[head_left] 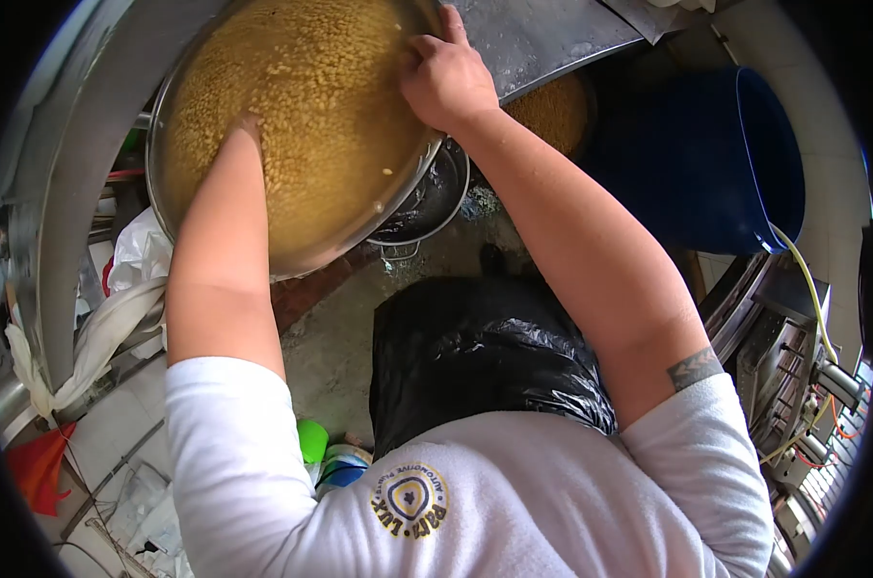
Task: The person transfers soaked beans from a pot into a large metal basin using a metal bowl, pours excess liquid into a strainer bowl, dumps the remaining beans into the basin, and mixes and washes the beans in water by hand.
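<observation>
A large round metal basin [157, 183] is full of pale yellow beans [306, 91], like soybeans, in cloudy water. My left hand [248, 122] is sunk into the beans past the wrist, so its fingers are hidden. At the basin's right side, my right hand [448, 82] grips the rim. Its thumb side is over the inside edge and one finger stretches up along the rim. The basin tilts slightly, and its top is cut off by the frame.
Below the basin stands a dark metal pot [427, 197] with a handle. A metal table [542, 39] lies beyond my right hand. Another vessel of yellow beans [552, 111] and a blue barrel [687, 159] with a hose [798, 255] stand right. A black plastic apron [485, 347] covers my lap.
</observation>
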A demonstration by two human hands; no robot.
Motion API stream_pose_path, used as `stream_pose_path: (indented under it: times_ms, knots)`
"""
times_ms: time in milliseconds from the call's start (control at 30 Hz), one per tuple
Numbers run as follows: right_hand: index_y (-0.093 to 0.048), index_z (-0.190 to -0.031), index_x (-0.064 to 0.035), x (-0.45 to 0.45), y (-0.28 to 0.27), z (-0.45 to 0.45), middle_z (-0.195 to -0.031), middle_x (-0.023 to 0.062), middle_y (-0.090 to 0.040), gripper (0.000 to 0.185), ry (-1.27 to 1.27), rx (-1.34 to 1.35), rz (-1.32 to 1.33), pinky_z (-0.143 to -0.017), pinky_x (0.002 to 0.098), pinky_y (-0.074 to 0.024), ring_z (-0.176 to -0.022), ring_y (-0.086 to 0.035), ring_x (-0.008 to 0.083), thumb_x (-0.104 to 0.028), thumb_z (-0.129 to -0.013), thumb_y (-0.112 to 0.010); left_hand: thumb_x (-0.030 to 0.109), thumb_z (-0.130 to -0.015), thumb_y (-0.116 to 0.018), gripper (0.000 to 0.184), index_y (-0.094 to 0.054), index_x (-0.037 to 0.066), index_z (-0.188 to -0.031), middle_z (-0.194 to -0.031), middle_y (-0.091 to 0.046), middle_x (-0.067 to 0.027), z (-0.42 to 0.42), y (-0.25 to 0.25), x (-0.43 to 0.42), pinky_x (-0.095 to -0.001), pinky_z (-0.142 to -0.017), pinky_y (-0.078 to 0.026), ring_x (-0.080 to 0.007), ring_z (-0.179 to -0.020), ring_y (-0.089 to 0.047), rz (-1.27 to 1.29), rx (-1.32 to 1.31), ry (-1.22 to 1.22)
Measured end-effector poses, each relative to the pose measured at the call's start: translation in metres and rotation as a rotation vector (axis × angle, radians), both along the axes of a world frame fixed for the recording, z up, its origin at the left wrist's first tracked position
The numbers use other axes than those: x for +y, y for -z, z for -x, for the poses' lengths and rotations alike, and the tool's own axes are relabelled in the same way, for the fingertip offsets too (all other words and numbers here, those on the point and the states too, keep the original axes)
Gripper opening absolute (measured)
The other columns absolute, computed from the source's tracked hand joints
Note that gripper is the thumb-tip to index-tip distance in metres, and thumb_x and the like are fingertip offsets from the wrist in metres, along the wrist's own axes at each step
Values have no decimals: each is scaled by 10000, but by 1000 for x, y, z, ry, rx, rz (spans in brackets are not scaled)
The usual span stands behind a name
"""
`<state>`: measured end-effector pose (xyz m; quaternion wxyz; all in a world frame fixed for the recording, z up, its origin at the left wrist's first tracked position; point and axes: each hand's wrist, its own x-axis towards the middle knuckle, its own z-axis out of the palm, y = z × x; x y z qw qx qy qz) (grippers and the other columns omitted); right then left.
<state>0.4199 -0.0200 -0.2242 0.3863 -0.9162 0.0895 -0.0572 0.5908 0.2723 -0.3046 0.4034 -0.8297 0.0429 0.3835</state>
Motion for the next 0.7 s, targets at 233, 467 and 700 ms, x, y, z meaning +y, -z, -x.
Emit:
stream_pose_path:
  times_ms: [233,467,700]
  knots:
    - [-690,-1316,-143,5,16,-8,-1700,179,-226,455,19,-17,65,-1076,473,-499,-1229,-603,450,-233,-887,-568,158,-968,-508,375,-633,-50,-1255,-1238,-651,-224,24,-3,4,-509,-868,-548,-380,-1056,-665,146,-55,-88]
    - [-692,-1295,-121,8,10,-4,-1702,174,-225,449,20,-30,79,-1059,477,-509,-1206,-617,456,-262,-880,-597,141,-945,-526,362,-653,-67,-1213,-1180,-677,-243,52,-8,3,-507,-849,-549,-389,-1010,-682,349,-117,-196]
    - [-691,-1294,-112,8,7,-5,-1705,161,-210,442,11,1,97,-1045,478,-520,-1197,-625,450,-277,-898,-587,125,-922,-544,349,-673,-84,-1170,-1123,-704,-261,71,-12,-2,-505,-830,-549,-399,-963,-698,556,-152,-268]
